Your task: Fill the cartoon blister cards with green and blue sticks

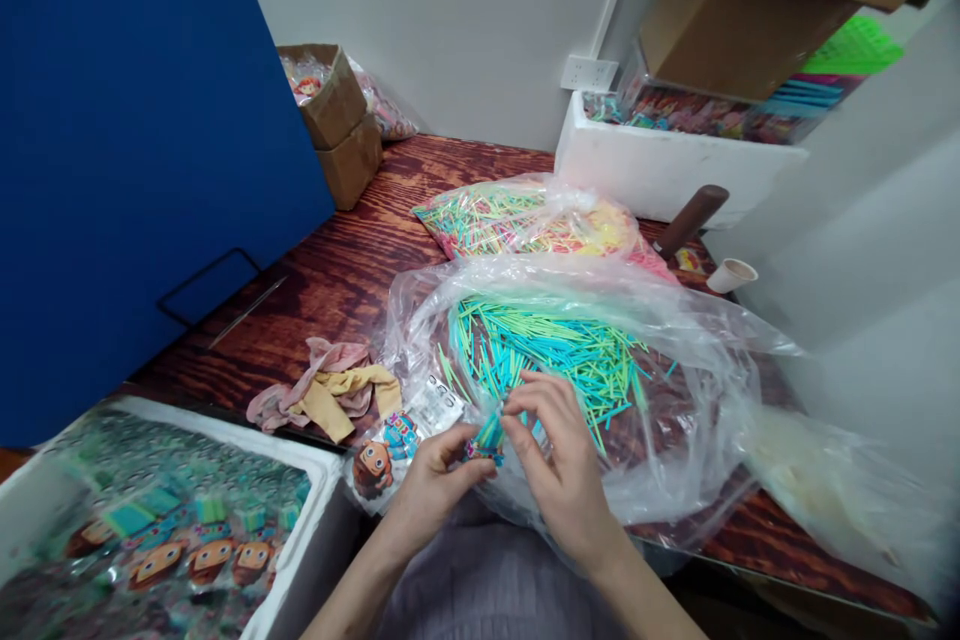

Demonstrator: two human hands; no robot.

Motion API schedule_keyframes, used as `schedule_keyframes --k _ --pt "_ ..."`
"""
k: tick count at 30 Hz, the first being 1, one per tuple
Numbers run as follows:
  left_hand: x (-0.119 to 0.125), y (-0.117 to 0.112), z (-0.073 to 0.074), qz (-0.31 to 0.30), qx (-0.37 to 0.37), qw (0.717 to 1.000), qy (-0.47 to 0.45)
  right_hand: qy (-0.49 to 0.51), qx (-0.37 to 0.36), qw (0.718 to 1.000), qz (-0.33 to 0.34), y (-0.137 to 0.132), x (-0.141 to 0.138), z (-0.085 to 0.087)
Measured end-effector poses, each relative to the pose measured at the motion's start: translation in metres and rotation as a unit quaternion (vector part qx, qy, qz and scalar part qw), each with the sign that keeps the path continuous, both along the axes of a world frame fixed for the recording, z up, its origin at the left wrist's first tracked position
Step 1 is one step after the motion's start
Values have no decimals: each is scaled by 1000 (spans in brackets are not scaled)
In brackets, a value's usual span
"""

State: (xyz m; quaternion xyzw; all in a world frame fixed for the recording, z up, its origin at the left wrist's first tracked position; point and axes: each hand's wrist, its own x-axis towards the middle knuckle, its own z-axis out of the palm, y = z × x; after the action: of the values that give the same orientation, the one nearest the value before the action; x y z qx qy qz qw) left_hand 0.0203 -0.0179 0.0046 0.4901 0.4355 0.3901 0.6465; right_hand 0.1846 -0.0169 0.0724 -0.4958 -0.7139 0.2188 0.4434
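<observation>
My left hand (431, 485) is closed on a small cartoon-printed packet (384, 455) and the lower end of a little bundle of blue and green sticks (489, 437). My right hand (559, 450) pinches the same bundle from the right, with its fingers curled over the sticks. Both hands work at the near edge of a large clear plastic bag (675, 400) holding a heap of blue and green sticks (555, 350).
A second bag of mixed coloured sticks (525, 220) lies behind. A white foam box of finished packets (187, 530) sits at the near left, and crumpled gloves (330, 390) lie on the wooden table (330, 270). Another foam box (660, 170), a paper cup (731, 273), cardboard boxes (337, 120) and a blue panel (127, 150) stand around.
</observation>
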Motion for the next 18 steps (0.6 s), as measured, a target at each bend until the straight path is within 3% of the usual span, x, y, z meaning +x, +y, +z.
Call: schedule_keyframes --k 5,7,9,11,13,15,18 --pt "1 -7 9 -19 -50 998 -39 12 -47 997 54 -13 -3 0" --pt "-3 -4 17 -31 -56 996 -54 77 -62 993 58 -15 -2 2" --pt "-12 7 26 -14 -39 997 -58 170 -74 982 20 -12 5 4" --pt "-28 27 34 43 -12 998 -43 235 -86 967 -44 -3 18 1" --pt "-46 57 38 126 21 992 -22 239 -107 961 -92 11 34 -10" --pt "-63 93 35 217 43 975 -11 190 -127 968 -104 25 50 -30" --pt "-76 143 20 284 78 955 45 17 -108 991 -79 42 66 -64"
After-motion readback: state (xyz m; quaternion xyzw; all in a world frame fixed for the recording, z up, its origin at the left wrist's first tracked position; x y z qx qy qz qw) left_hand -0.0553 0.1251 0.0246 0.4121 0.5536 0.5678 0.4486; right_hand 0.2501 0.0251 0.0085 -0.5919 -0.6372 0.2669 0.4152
